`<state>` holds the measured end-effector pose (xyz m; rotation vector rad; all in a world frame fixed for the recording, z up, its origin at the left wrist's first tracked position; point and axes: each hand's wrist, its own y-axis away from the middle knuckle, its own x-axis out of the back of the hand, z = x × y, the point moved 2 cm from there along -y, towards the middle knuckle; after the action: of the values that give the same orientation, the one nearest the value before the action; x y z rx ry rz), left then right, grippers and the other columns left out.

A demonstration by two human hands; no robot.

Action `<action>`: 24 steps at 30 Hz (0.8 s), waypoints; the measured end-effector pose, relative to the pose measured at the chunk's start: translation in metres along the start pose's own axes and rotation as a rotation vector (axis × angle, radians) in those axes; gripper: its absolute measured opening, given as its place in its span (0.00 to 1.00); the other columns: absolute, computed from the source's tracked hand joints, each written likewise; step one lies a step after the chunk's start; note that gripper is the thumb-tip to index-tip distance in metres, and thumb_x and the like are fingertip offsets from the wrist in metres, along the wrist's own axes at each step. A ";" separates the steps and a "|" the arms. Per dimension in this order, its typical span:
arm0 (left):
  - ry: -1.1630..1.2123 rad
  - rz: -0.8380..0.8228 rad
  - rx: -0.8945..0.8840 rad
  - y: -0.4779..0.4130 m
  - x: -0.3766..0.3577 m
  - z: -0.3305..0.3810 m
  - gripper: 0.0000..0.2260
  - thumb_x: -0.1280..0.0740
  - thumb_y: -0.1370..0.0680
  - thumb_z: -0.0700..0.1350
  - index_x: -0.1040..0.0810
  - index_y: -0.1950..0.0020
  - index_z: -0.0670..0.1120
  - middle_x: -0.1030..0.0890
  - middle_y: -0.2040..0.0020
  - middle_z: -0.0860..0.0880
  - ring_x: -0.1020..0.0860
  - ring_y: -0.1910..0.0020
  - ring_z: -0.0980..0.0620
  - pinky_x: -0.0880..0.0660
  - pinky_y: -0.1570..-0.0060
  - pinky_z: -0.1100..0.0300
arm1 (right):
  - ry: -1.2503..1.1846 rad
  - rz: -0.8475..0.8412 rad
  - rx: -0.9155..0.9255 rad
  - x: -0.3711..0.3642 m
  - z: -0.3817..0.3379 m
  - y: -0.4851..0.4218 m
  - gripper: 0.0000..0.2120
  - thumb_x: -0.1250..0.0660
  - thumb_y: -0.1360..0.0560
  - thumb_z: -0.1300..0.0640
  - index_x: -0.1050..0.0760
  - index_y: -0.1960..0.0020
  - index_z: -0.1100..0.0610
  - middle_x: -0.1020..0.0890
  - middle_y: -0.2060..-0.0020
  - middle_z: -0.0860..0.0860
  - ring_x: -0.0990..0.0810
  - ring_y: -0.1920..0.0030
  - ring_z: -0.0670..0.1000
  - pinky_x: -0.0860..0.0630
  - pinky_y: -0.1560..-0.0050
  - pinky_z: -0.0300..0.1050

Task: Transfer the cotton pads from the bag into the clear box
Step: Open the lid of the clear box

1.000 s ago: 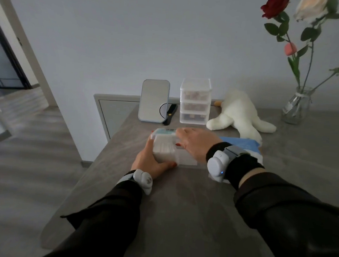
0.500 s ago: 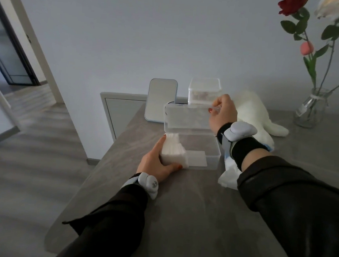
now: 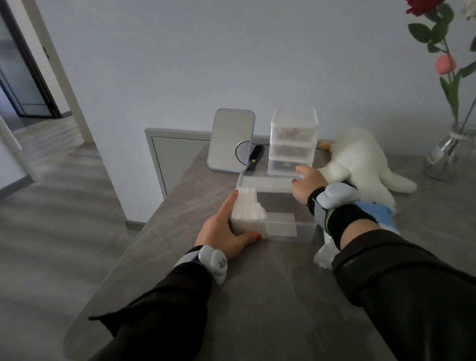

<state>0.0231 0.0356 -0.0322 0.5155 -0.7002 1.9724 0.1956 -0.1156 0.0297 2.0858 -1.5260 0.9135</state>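
Half a second ago the lid [image 3: 267,183] stood upright over the clear box [image 3: 298,229]; now it is folded back and lies almost flat behind the box, on the side of the wall. One second ago the box was closed, with the right hand on top of it. The right hand [image 3: 305,186] has gone down with the lid and grips its right end, fingers curled over the edge. The left hand [image 3: 222,230] has not moved.

The box stands on the table [image 3: 265,295] with its opening upward, and its long axis runs from left to right, parallel to the wall. The cotton pads [image 3: 250,213] are a white stack in the left end of the box; the right part shows no pads.

The left hand clasps the left near corner of the box, thumb along the front wall and fingers along the left side, so the pads lie just beside its palm behind the clear wall. The bag [image 3: 381,215], blue and white, lies right of the box, partly under the right forearm
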 end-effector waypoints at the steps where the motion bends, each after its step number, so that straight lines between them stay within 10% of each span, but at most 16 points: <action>1: -0.004 0.000 -0.002 0.000 0.000 0.000 0.46 0.22 0.34 0.56 0.45 0.22 0.58 0.24 0.35 0.53 0.25 0.37 0.52 0.30 0.41 0.62 | 0.027 -0.019 -0.019 -0.001 0.000 0.001 0.23 0.41 0.20 0.59 0.36 0.26 0.61 0.31 0.29 0.58 0.31 0.31 0.59 0.35 0.32 0.47; 9: 0.001 0.025 -0.027 0.002 0.000 0.003 0.45 0.23 0.33 0.56 0.45 0.23 0.60 0.24 0.38 0.57 0.25 0.37 0.53 0.31 0.43 0.64 | 0.086 0.051 0.014 0.003 -0.003 0.006 0.08 0.41 0.22 0.59 0.24 0.51 0.60 0.23 0.51 0.58 0.24 0.48 0.60 0.29 0.47 0.46; 13: 0.006 0.030 -0.051 0.001 0.001 0.002 0.45 0.23 0.34 0.57 0.46 0.24 0.63 0.22 0.37 0.57 0.24 0.39 0.54 0.28 0.40 0.60 | 0.014 0.092 0.011 0.013 -0.006 0.013 0.18 0.38 0.22 0.58 0.27 0.33 0.59 0.23 0.37 0.55 0.25 0.38 0.58 0.28 0.37 0.48; 24: 0.095 0.032 -0.054 0.007 0.001 0.007 0.47 0.35 0.32 0.65 0.52 0.20 0.50 0.43 0.21 0.50 0.43 0.23 0.51 0.43 0.30 0.59 | -0.117 0.222 0.087 0.051 0.006 0.044 0.12 0.39 0.26 0.65 0.20 0.46 0.57 0.19 0.48 0.52 0.22 0.48 0.50 0.28 0.47 0.40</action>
<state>0.0174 0.0288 -0.0276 0.3784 -0.7037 1.9881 0.1653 -0.1688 0.0592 2.0921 -1.8377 0.9657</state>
